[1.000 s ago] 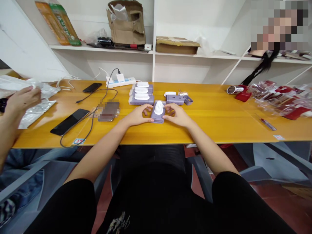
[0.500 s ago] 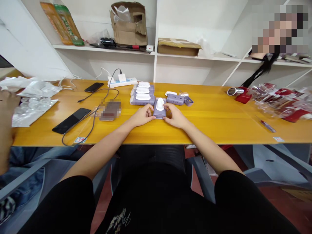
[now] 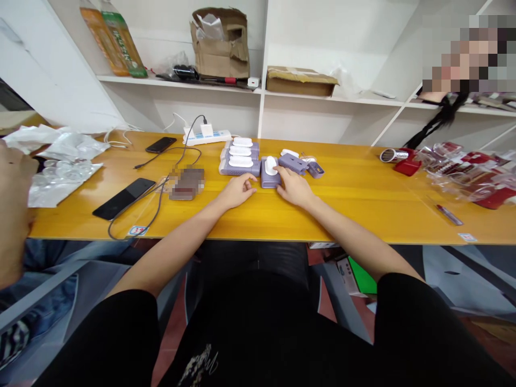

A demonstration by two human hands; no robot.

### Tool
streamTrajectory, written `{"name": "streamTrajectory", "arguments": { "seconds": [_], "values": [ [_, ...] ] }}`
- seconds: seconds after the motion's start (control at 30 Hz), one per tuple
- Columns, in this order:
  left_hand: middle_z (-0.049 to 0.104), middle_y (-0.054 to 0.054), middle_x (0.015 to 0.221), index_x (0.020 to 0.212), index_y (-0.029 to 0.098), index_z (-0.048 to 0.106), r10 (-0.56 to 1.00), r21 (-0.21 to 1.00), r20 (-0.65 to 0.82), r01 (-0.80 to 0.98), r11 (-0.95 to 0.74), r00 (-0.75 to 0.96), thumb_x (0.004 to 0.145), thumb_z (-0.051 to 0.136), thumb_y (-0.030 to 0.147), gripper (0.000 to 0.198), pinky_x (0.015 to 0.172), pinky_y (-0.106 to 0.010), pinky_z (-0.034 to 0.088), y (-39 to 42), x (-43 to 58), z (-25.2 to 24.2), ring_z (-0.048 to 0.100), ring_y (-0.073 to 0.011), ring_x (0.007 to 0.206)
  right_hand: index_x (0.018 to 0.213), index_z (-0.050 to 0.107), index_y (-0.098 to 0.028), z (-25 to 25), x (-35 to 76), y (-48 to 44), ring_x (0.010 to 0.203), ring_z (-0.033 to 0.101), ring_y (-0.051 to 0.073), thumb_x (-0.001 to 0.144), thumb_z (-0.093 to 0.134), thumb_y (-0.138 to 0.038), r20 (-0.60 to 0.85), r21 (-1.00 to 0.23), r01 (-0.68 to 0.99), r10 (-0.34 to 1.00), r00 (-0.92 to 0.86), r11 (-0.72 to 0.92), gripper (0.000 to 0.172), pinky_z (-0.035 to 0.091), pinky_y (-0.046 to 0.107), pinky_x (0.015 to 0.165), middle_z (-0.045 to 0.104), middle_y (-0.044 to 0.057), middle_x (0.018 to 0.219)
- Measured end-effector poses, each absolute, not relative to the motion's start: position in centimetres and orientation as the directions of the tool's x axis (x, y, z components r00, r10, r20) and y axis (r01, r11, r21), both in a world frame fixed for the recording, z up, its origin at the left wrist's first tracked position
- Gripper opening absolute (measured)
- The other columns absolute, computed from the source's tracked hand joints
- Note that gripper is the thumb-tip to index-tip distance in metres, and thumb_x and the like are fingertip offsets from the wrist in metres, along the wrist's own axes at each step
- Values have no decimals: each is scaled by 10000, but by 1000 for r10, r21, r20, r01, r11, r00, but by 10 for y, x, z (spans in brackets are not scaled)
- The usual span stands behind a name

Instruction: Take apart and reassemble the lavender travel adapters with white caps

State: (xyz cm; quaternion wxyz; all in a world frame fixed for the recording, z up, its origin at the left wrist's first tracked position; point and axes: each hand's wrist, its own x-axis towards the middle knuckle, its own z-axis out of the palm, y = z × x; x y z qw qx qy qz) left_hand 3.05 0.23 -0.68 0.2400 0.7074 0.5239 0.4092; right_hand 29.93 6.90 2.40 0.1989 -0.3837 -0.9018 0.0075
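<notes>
A purple box (image 3: 270, 180) with a white oval piece (image 3: 271, 165) on top lies on the yellow table, in front of my chest. My right hand (image 3: 293, 185) rests at its right side, fingers wrapped on its edge and touching the white piece. To the left, my left hand (image 3: 241, 191) lies on the table with fingers curled and nothing seen in them, apart from the box. Behind it stand several purple boxes (image 3: 241, 170) in a row, topped by white ribbed pieces (image 3: 241, 161). An opened purple case (image 3: 292, 163) sits just behind my right fingers.
Left are a large black phone (image 3: 124, 199), a smaller phone (image 3: 160, 144), a cable and a power strip (image 3: 207, 137). A co-worker's arm (image 3: 15, 215) is at the far left. Red and clear plastic parts (image 3: 467, 172) lie at the right; a pen-like item (image 3: 449, 215) is nearer.
The purple box with its white piece has moved away from me, toward the opened case, with my right hand on it. My left hand has let go of it. The view has shifted slightly.
</notes>
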Motion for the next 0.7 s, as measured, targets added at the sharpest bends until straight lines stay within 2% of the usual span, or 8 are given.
{"name": "streamTrajectory", "arguments": {
  "seconds": [0.1,0.27,0.43,0.57,0.63,0.7],
  "values": [
    [726,15,851,1177,239,727,937,768,339,551,-325,79,935,759,277,247,761,-360,512,4,26,-8,629,-186,684,1735,541,-195,33,290,80,1315,747,497,1025,608,-217,301,-72,728,710,-636,682,714,649,657,1079,742,250,1520],
    [729,8,836,1141,233,730,944,768,323,566,-301,64,941,750,255,202,748,-362,491,5,22,-9,631,-192,680,1732,548,-179,40,273,98,1297,749,513,1016,589,-167,279,-23,792,764,-581,611,717,641,653,1062,757,281,1480],
    [725,15,805,1110,228,731,942,740,317,592,-319,111,954,729,254,158,770,-349,493,5,23,-11,656,-194,715,1749,499,-193,42,260,109,1357,732,457,1053,572,-150,235,11,837,812,-534,547,702,622,582,1118,749,257,1518],
    [718,17,793,1097,231,730,943,733,314,603,-316,113,952,728,272,150,754,-346,486,7,22,-13,645,-197,706,1811,412,-182,44,257,118,1479,660,417,1075,539,-104,209,26,835,813,-543,550,751,579,518,1182,739,249,1547],
    [717,15,794,1092,234,726,943,738,310,596,-317,117,954,723,281,146,754,-349,489,8,22,-14,644,-201,708,1835,372,-165,47,263,125,1506,632,414,1085,603,-158,207,24,817,797,-568,576,784,538,514,1233,739,247,1555],
    [715,12,798,1090,234,722,943,743,311,587,-321,122,954,715,285,145,760,-353,492,8,22,-14,648,-204,716,1828,386,-143,53,274,133,1519,607,425,1100,677,-291,257,2,794,767,-588,608,797,489,526,1285,711,248,1611]
  ]
}}
